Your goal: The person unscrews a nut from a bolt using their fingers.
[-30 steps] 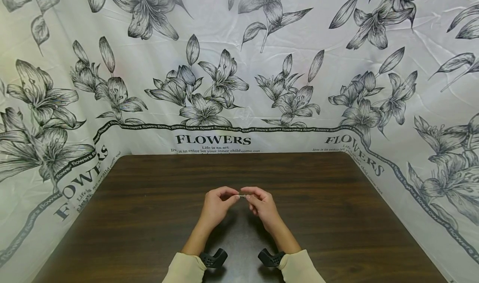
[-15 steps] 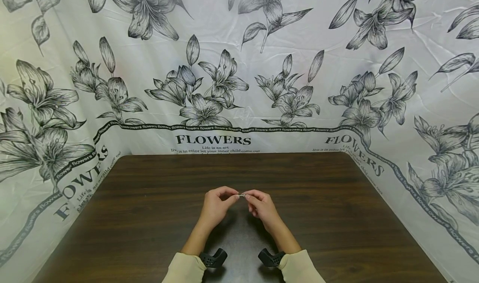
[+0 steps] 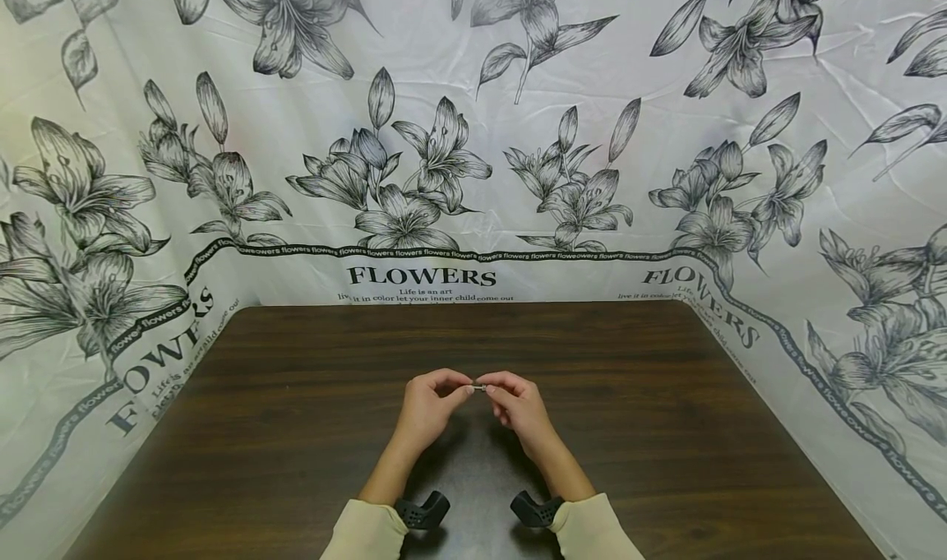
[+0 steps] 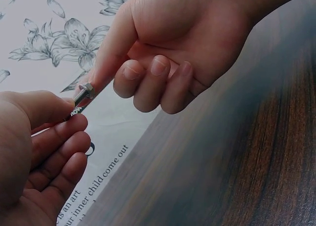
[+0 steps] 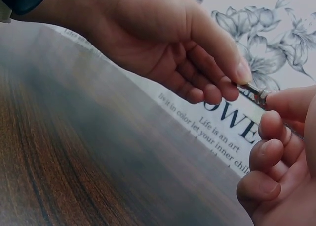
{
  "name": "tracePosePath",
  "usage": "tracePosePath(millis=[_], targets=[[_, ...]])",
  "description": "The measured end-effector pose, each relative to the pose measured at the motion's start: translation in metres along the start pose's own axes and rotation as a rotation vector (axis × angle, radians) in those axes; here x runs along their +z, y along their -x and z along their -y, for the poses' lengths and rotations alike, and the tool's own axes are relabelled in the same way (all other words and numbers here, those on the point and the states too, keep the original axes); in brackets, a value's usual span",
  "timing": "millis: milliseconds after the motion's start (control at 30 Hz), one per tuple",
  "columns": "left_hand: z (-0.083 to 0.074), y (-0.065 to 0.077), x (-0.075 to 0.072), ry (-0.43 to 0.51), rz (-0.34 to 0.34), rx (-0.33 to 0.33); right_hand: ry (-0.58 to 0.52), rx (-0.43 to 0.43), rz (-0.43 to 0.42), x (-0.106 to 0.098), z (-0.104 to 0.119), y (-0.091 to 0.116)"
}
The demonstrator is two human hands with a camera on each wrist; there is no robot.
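Between my two hands a small silvery metal bolt (image 4: 80, 95) is held above the table. Its threaded shank runs toward my left hand (image 3: 427, 404), whose thumb and index finger pinch that end. The other end carries a hexagonal flanged part (image 5: 262, 96), close against the thumb and index finger of my right hand (image 3: 522, 413), which grips there. Remaining fingers of both hands are curled inward in the wrist views. Fingertips hide both ends of the bolt.
Under the hands lies a dark wood-grain table (image 3: 296, 461). White cloth (image 3: 473, 173) printed with flowers and lettering hangs around its back and sides. Each wrist wears a black device (image 3: 423, 511), next to a pale sleeve (image 3: 366, 531).
My right index finger dips slightly down over the bolt half a second ago, then is raised and stretched out again now. The left hand keeps its place.
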State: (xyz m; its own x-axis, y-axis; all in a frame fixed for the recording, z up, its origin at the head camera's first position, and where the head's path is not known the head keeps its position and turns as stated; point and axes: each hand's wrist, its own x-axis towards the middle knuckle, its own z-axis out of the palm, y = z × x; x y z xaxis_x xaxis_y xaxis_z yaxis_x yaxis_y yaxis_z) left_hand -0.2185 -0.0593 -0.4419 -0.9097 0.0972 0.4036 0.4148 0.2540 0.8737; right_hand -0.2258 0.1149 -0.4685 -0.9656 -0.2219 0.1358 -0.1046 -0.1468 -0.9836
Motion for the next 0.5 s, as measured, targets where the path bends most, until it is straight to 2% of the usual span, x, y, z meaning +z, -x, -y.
tracePosePath(millis=[500], targets=[[0.0000, 0.0003, 0.0015, -0.005, 0.002, -0.004, 0.010, -0.046, -0.010, -0.0001, 0.0004, 0.0008]])
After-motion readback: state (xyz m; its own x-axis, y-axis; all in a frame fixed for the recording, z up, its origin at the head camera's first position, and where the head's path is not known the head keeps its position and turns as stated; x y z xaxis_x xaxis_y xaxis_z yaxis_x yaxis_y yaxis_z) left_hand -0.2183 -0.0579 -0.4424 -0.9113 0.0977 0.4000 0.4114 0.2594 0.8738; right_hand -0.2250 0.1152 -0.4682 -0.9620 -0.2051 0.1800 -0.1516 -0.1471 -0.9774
